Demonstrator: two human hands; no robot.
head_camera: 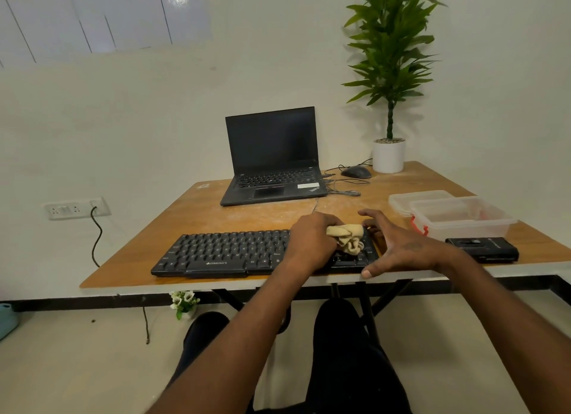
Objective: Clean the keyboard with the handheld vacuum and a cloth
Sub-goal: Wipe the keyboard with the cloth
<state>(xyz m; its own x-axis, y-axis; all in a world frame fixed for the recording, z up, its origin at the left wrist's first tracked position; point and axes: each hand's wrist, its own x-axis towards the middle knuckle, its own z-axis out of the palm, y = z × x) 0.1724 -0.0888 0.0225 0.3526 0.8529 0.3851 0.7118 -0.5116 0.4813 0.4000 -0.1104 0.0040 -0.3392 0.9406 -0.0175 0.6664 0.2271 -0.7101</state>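
Note:
A black keyboard (228, 253) lies along the front edge of the wooden table (216, 209). My left hand (309, 243) grips a crumpled beige cloth (347, 237) and presses it onto the keys near the keyboard's right end. My right hand (404, 249) spans that right end, with its thumb at the front edge and its fingers at the back edge. A flat black handheld device (482, 249), apparently the vacuum, lies on the table just right of my right hand.
An open dark laptop (272, 157) stands behind the keyboard, with a mouse (356, 172), loose cables and a potted plant (388, 155) to its right. Clear plastic containers (460, 218) sit at the right. Pale dust covers the tabletop. A cable hangs from the wall socket (77, 209).

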